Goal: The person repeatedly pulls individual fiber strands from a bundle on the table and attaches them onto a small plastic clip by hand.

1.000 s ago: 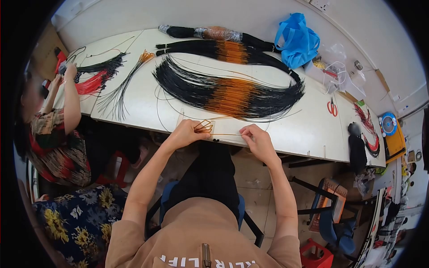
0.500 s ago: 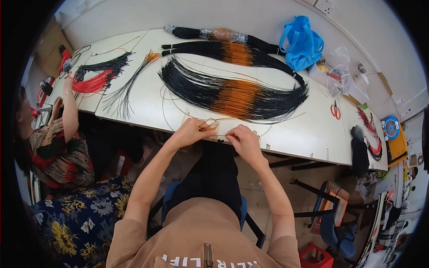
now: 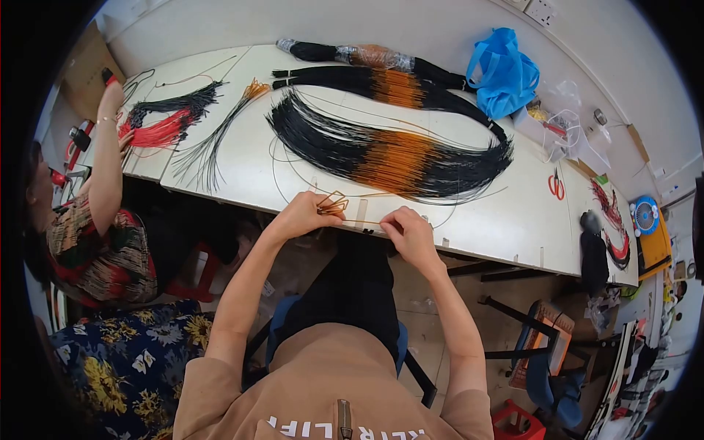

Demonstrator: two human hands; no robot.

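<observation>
My left hand (image 3: 299,215) is closed at the table's front edge on a thin orange-brown wire (image 3: 362,221), whose folded loops stick up above the fingers. From there the wire runs to my right hand (image 3: 411,233), which pinches it between thumb and fingertips. Thin dark strands curve over the table beside both hands. Just beyond them lies a spread bundle of wires (image 3: 391,161), black at both ends and orange in the middle. Behind it is a second, tied bundle (image 3: 396,89) of the same colours, then a plastic-wrapped one (image 3: 374,57) by the wall.
At left, a co-worker (image 3: 103,242) sits by red and black wires (image 3: 158,130). A small bunch of wires (image 3: 213,139) lies nearer me. To the right are a blue bag (image 3: 504,73), a white box, red-handled scissors (image 3: 556,185) and a blue fan (image 3: 645,215).
The loops at my left hand stand up more and look bunched; a straight length of wire shows between my hands. The co-worker's arm has risen toward a red-and-black tool.
</observation>
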